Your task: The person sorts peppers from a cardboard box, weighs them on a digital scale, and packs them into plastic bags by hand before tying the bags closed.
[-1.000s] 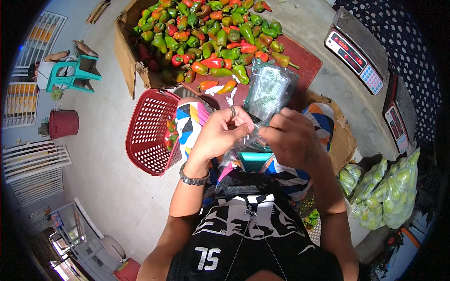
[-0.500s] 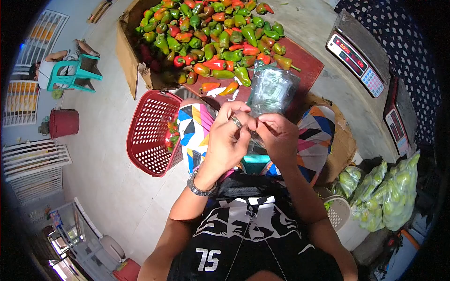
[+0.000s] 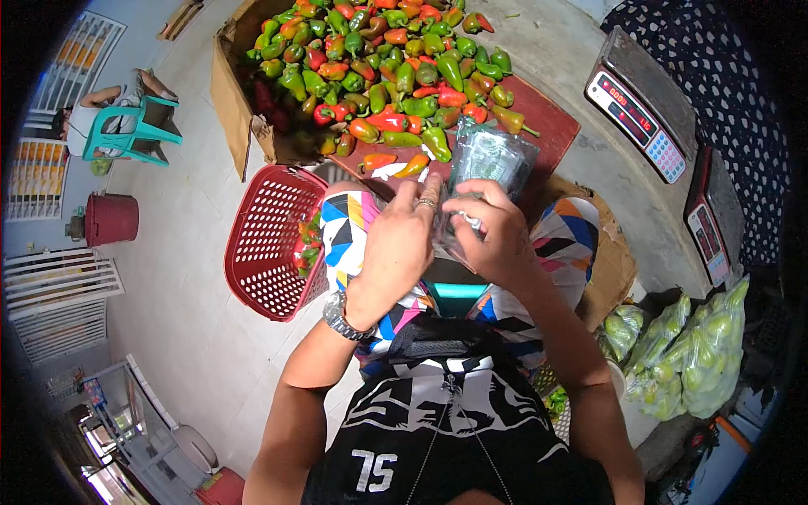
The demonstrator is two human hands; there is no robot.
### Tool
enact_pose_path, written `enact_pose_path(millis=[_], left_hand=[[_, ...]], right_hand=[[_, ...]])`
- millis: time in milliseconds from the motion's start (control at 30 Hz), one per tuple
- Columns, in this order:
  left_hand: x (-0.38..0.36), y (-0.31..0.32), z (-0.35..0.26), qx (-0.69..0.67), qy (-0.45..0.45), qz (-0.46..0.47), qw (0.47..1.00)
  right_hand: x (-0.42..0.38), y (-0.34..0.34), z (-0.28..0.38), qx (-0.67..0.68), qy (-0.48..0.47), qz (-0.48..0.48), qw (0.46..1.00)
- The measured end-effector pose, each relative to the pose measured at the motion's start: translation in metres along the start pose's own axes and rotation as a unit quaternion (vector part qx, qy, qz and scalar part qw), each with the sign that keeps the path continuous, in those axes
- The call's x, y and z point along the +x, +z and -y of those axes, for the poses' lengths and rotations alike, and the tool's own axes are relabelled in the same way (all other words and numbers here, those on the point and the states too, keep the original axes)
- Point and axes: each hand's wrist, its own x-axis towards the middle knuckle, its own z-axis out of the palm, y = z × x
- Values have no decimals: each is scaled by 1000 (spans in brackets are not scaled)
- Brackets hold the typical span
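Note:
A clear plastic bag [image 3: 448, 237] hangs between my two hands over my lap. My left hand [image 3: 398, 246], with a ring and a wristwatch, has its fingers closed at the bag's left edge. My right hand [image 3: 492, 234] is curled around the other side, and a crumpled whitish bit of plastic shows between its fingers. Just beyond lies a stack of flat clear plastic bags [image 3: 497, 160] on the red board [image 3: 551, 126]. Many red, green and orange peppers [image 3: 396, 80] are heaped on that board and in the cardboard box [image 3: 231, 93].
To the left, a red perforated basket [image 3: 261, 244] holds some peppers. Two digital scales [image 3: 644, 118] stand at the right. Filled bags of green produce [image 3: 707, 353] sit at lower right. A person sits on a green chair [image 3: 139, 130] farther off.
My hands have moved from a fingertip pinch close together to slightly apart. The right hand has turned and curled, and more of the clear bag shows between them.

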Motion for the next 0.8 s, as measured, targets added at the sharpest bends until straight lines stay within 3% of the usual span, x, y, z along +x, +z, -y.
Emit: enact_pose_path(millis=[100,200,233,367,567,667,800], left_hand=[[3,2,-16,-54,-4,-14,998],[2,11,-15,-129,43,-48,990],[0,12,-18,-158,34,-69,984],[-4,10,-12,-227,82,-57,969],[-3,5,14,-125,61,-43,989],[3,-12,18,-85,42,-69,993],[12,-20,14,4,29,-82,996]], right_hand=[[-2,13,-10,-33,-22,7,999],[0,26,-33,87,100,36,991],[2,35,-38,91,109,-12,990],[2,36,-44,124,86,-10,989],[7,23,-63,-104,1,-67,992],[19,-9,-40,-107,-66,-90,988],[19,-21,-16,-193,-44,-34,980]])
